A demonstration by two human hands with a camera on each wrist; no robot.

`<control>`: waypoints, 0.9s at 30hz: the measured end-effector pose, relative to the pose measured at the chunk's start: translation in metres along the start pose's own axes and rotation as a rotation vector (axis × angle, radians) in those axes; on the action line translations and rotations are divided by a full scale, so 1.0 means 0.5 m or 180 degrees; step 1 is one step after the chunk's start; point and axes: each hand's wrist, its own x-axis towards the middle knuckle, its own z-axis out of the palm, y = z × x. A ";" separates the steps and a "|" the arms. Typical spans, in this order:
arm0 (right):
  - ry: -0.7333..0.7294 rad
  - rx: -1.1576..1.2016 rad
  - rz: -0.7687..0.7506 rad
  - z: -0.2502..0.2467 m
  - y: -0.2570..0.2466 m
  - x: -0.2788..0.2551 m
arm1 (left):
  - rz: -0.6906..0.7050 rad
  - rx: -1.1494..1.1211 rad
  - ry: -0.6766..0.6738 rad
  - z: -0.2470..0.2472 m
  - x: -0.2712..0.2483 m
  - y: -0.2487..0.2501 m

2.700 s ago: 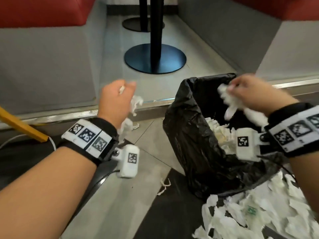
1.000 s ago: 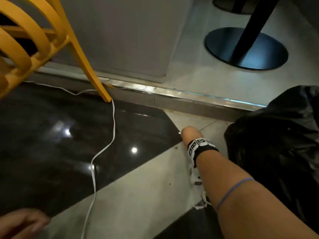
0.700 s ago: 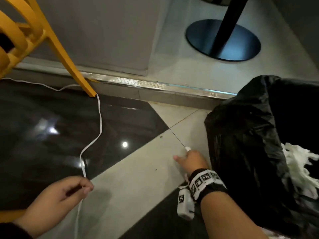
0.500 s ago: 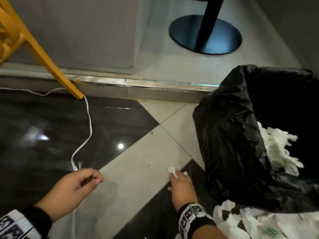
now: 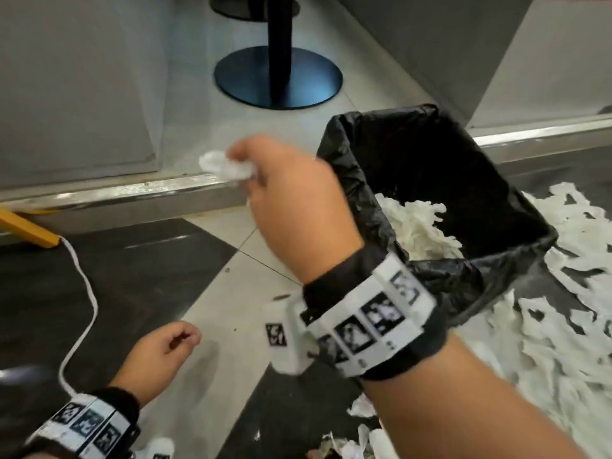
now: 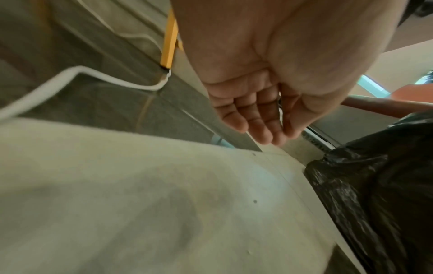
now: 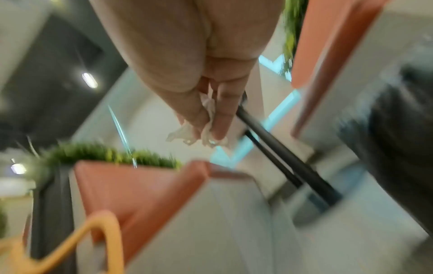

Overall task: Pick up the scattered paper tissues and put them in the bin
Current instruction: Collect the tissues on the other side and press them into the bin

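My right hand (image 5: 265,180) is raised left of the bin and pinches a small crumpled white tissue (image 5: 225,167); the right wrist view shows that tissue (image 7: 206,129) between thumb and fingers. The bin (image 5: 347,150), lined with a black bag, stands on the floor at centre right with a heap of white tissues (image 5: 417,226) inside. My left hand (image 5: 165,352) hangs low over the floor at the lower left, fingers loosely curled and holding nothing; the left wrist view shows the left hand (image 6: 262,122) with an empty palm. More torn tissues (image 5: 563,342) litter the floor right of the bin.
A white cable (image 5: 86,293) runs over the dark floor tile from a yellow chair leg (image 5: 26,226) at the left. A metal floor strip (image 5: 116,190) edges a raised step. Behind stands a black table base (image 5: 278,77), with grey bench fronts either side.
My right hand has lifted from the floor with a tissue pinched in it, up to the bin's left side. My left hand stays low, and the view has swung right.
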 end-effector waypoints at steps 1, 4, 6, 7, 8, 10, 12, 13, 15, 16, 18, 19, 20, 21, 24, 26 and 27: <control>0.0401 -0.0097 -0.0134 -0.058 0.000 0.016 | 0.0084 0.0109 -0.0080 0.017 0.011 0.003; 0.0585 -0.1199 0.0211 -0.174 0.078 0.076 | 0.0283 0.0540 -0.0558 0.065 0.036 0.021; 0.0403 -0.1978 0.0594 -0.231 0.160 0.080 | 0.0349 0.0669 -0.0802 0.099 0.046 0.050; 0.0228 -0.2239 0.0907 -0.251 0.187 0.072 | 0.0412 0.0693 -0.0884 0.116 0.048 0.067; -0.0105 -0.2423 0.1167 -0.265 0.212 0.062 | 0.0484 0.0715 -0.0956 0.134 0.049 0.082; -0.1137 -0.2745 0.1272 -0.285 0.249 0.046 | 0.0648 0.0743 -0.1103 0.167 0.050 0.109; -0.1357 -0.2865 0.0984 -0.295 0.255 0.026 | 0.0853 0.0922 -0.1323 0.190 0.049 0.135; -0.1154 -0.2786 0.0713 -0.297 0.247 0.017 | 0.0966 0.1017 -0.1395 0.199 0.051 0.145; -0.0785 -0.2292 0.0168 -0.303 0.205 -0.015 | 0.1066 0.1076 -0.1429 0.206 0.056 0.158; -0.0889 -0.1863 -0.0071 -0.305 0.178 -0.038 | 0.1028 0.1043 -0.1399 0.207 0.058 0.162; -0.1865 -0.1119 -0.0468 -0.294 0.136 -0.101 | 0.0862 0.0868 -0.1270 0.203 0.060 0.167; -0.2613 -0.0914 -0.0439 -0.278 0.133 -0.140 | 0.0808 0.0782 -0.1204 0.198 0.063 0.173; -0.3362 -0.0858 -0.0389 -0.262 0.149 -0.188 | 0.0742 0.0733 -0.1121 0.196 0.059 0.177; -0.3944 -0.0928 -0.0268 -0.231 0.166 -0.228 | 0.0708 0.0695 -0.1106 0.184 0.065 0.177; -0.4621 -0.1447 0.0045 -0.149 0.257 -0.349 | 0.0571 0.0946 -0.1018 0.149 0.054 0.173; -0.4757 -0.1727 0.0106 -0.113 0.328 -0.409 | 0.0465 0.1193 -0.0843 0.122 0.028 0.181; -0.4896 -0.1844 0.0019 -0.100 0.362 -0.427 | 0.0378 0.1270 -0.0693 0.105 0.010 0.184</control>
